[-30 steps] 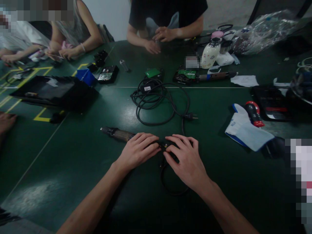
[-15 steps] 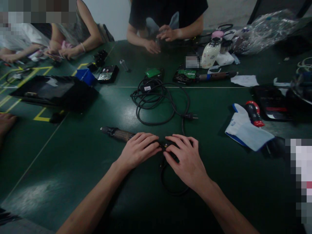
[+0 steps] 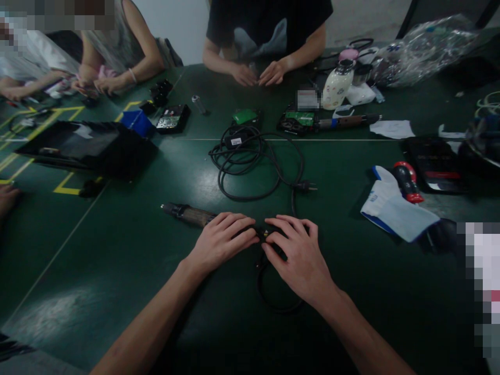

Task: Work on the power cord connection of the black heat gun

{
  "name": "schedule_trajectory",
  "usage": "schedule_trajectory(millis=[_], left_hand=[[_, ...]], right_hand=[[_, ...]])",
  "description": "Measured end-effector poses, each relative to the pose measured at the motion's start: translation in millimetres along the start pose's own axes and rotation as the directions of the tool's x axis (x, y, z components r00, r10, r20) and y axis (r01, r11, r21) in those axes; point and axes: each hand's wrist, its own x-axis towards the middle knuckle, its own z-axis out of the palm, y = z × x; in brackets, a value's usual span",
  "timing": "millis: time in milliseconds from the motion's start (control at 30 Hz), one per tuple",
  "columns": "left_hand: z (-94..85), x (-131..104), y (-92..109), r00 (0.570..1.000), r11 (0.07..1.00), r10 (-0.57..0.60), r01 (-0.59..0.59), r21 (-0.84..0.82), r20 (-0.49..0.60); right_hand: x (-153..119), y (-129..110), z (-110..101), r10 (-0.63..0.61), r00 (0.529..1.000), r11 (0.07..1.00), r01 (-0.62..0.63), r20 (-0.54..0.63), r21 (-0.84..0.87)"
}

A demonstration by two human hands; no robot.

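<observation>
On the green table (image 3: pixel 128 250), a black bin (image 3: pixel 128 148) is standing at left and a coiled black cable (image 3: pixel 252 199) is lying mid-table. The brown-gripped driver (image 3: pixel 191 214) is lying nearer, running under the left hand (image 3: pixel 221 239). That hand and the right hand (image 3: pixel 299 252) are curving over dark parts, obstructing view; whether fingers are gripping cannot be told. A red-and-black handle (image 3: pixel 408 182) is lying at right. Against the earlier frame, a co-worker's hand (image 3: pixel 273 72) opposite is resting lower.
</observation>
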Motion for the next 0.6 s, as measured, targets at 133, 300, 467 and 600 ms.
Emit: schedule_trajectory(millis=[133,300,467,600], left_hand=[[0.2,-1.0,-0.7,1.000,1.000,0.001,-0.001,-0.006,0.006],[-1.0,1.2,-0.4,1.000,1.000,0.004,-0.004,-0.015,0.005],[-0.2,0.5,-1.0,1.000,1.000,-0.001,0.001,-0.029,0.011],[0.7,-0.7,-1.3,1.000,1.000,-0.004,0.005,-0.031,0.008]], right_hand=[[0.1,-0.1,0.0,0.006,1.000,1.000,-0.006,-0.004,0.008],[0.4,0.6,0.5,0.005,1.000,1.000,-0.005,-0.008,0.010],[0.3,1.0,0.8,-0.004,1.000,1.000,0.004,-0.021,0.006],[0.0,0.9,1.2,-0.003,1.000,1.000,0.003,-0.023,0.002]])
